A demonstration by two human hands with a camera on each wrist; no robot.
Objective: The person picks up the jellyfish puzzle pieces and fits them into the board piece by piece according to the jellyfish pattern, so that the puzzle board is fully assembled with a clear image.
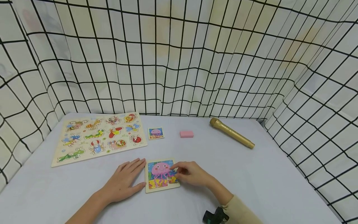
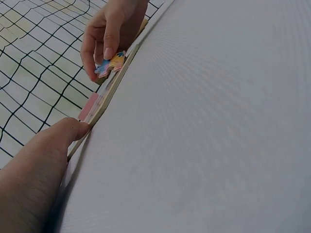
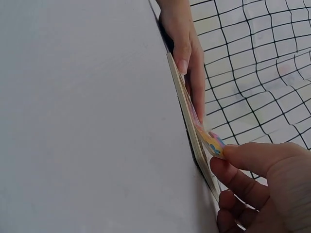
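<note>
A small square jigsaw puzzle (image 1: 160, 171) with a pink jellyfish picture lies in its wooden frame in front of me. Between thumb and fingers, my right hand (image 1: 193, 174) pinches a puzzle piece (image 2: 112, 64), coloured blue, yellow and pink. That piece is tilted above the puzzle's right side, as both wrist views show. My left hand (image 1: 124, 182) lies flat with fingers extended, its fingertips and thumb touching the frame's left edge (image 1: 146, 183). In the right wrist view the left thumb (image 3: 182, 65) rests at the frame's edge.
A large wooden board (image 1: 100, 137) with several insect pictures lies at the back left. Beside it are a small jellyfish picture card (image 1: 156, 133), a pink block (image 1: 186, 134) and a gold microphone (image 1: 232, 133). Black netting (image 1: 173, 65) over white cloth encloses the table's back and sides.
</note>
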